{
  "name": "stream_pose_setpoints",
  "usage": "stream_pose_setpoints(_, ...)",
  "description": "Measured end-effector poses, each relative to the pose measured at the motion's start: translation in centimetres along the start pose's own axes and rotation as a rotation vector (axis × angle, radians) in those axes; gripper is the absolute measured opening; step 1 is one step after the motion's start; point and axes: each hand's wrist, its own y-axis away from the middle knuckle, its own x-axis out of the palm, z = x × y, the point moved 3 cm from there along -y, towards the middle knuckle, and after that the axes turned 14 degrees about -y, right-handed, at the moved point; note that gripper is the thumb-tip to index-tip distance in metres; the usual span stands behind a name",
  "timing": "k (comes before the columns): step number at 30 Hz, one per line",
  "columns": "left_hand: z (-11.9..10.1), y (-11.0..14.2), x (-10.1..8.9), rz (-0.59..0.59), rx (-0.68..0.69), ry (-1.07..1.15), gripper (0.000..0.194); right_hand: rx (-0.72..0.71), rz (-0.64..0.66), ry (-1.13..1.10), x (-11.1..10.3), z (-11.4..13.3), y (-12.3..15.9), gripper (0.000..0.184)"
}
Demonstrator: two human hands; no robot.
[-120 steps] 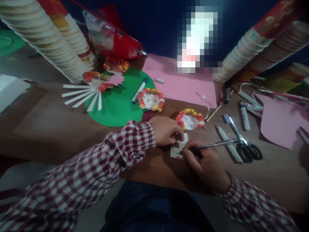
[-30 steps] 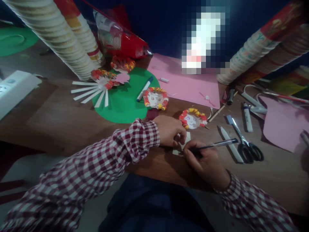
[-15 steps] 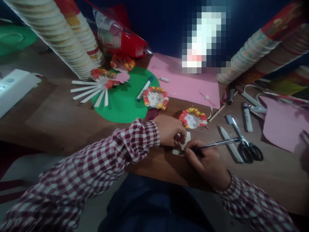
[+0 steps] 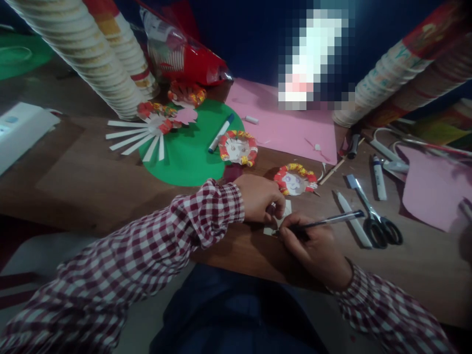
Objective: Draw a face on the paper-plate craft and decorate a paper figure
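A small pale piece of paper (image 4: 286,209) lies flat near the table's front edge, with faint lines on it. My left hand (image 4: 256,199) is closed, its curled fingers pressing on the paper's left side. In my right hand (image 4: 315,250), closed in a writing grip, is a pen (image 4: 332,219). Its tip is down at the lower part of the paper, mostly hidden by my fingers. Just beyond the paper sits a red-and-yellow-rimmed paper cup piece (image 4: 295,181) with a face drawn on it. A similar one (image 4: 238,148) is further left.
Scissors (image 4: 373,216), a white stick-like tool (image 4: 352,220) and a marker (image 4: 378,178) lie to the right. Behind are a green paper circle (image 4: 177,167), pink paper (image 4: 283,132) and a fringed cup piece (image 4: 157,125). Stacked paper cups (image 4: 92,64) stand back left.
My right hand and the pen have shifted very slightly to the left over the paper. My left hand stays in place on it.
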Motion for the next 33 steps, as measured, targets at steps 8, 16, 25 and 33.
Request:
stream_pose_setpoints(8, -0.04, -0.06, 0.04, 0.0, 0.008, 0.011, 0.018, 0.013, 0.009, -0.034, -0.03, 0.0, 0.03, 0.007)
stream_pose_setpoints(16, -0.1, -0.06, 0.02, -0.031, 0.011, 0.017, 0.016, 0.037, -0.033, -0.037, -0.28, -0.27, 0.25, 0.007)
stream_pose_setpoints(25, -0.08, -0.01, 0.01, -0.02, 0.001, 0.002, 0.017, 0.03, 0.006, -0.029, 0.04, -0.26, 0.09, 0.007)
stream_pose_setpoints(33, -0.09, -0.06, 0.05, -0.023, 0.005, 0.017, 0.017, 0.028, 0.01, -0.058, -0.16, -0.19, 0.15, 0.008)
